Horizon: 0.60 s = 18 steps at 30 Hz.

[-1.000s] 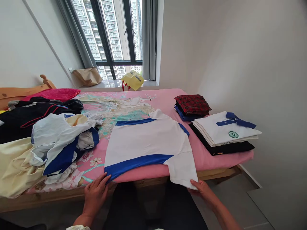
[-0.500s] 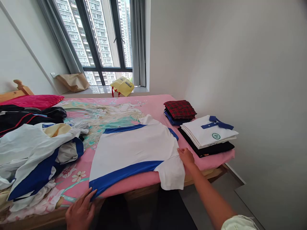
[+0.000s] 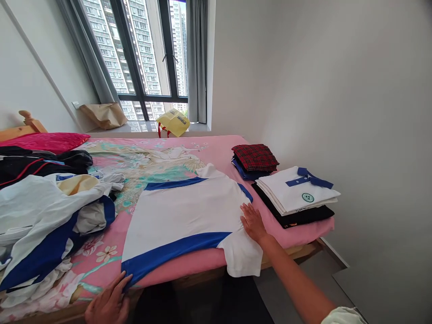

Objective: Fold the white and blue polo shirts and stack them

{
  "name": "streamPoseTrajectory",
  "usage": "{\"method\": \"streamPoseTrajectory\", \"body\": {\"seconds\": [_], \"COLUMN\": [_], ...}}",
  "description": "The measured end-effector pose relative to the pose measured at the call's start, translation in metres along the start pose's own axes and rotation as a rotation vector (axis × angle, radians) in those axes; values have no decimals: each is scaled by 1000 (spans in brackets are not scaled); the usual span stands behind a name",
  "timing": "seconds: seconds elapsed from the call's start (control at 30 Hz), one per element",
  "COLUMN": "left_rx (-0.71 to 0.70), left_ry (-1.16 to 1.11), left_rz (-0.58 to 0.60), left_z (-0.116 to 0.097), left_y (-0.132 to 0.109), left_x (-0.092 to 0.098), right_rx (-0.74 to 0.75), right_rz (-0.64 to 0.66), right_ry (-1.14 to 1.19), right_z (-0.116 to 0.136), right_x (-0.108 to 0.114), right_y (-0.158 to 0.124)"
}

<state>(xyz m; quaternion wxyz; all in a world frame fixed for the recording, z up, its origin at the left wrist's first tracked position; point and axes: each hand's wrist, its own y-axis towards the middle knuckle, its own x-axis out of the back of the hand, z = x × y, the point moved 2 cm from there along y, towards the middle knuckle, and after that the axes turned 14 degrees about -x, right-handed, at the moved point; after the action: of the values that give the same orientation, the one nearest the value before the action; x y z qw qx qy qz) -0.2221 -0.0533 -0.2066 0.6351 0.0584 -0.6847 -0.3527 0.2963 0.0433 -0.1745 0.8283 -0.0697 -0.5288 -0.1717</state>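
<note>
A white shirt with blue side stripes (image 3: 185, 216) lies spread flat on the pink bed sheet (image 3: 216, 150), one sleeve hanging over the near edge. My left hand (image 3: 108, 303) pinches the shirt's lower left blue corner at the bed edge. My right hand (image 3: 252, 222) lies flat with fingers stretched out on the shirt's right side, near the shoulder seam.
A stack of folded clothes topped by a white polo with blue collar (image 3: 299, 193) sits at the right of the bed, a folded red plaid piece (image 3: 254, 157) behind it. A heap of unfolded clothes (image 3: 50, 216) covers the left. Bags (image 3: 173, 122) rest on the windowsill.
My right hand left the sleeve's hanging end, moved up onto the shirt's right side and slid slightly left. My left hand keeps its corner. The view shifted right.
</note>
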Motion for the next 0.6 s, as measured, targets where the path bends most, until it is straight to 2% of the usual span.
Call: {"method": "streamPoseTrajectory", "body": {"seconds": [0.07, 0.13, 0.2, 0.3, 0.37, 0.47, 0.53, 0.6], "left_rx": [-1, -11, -18, -17, -14, -29, -48, -58], "left_ry": [2, 4, 6, 15, 20, 16, 13, 13], "left_rz": [-16, -22, -20, -11, 7, 39, 56, 67], "left_z": [-1, -1, 0, 1, 1, 1, 3, 5], "left_y": [1, 1, 0, -3, -5, -6, -7, -7], "left_x": [1, 1, 0, 2, 4, 10, 12, 14], "right_rx": [68, 5, -75, -74, -2, 256, 425, 528], "right_rz": [105, 157, 135, 105, 58, -109, -117, -121], "right_ry": [-82, -140, -130, -93, -40, 114, 84, 5], "right_z": [3, -4, -14, -29, -42, -65, -82, -95], "right_x": [-11, -19, -22, -20, -16, -9, -8, -9], "right_y": [2, 8, 13, 10, -5, -47, -79, -106]}}
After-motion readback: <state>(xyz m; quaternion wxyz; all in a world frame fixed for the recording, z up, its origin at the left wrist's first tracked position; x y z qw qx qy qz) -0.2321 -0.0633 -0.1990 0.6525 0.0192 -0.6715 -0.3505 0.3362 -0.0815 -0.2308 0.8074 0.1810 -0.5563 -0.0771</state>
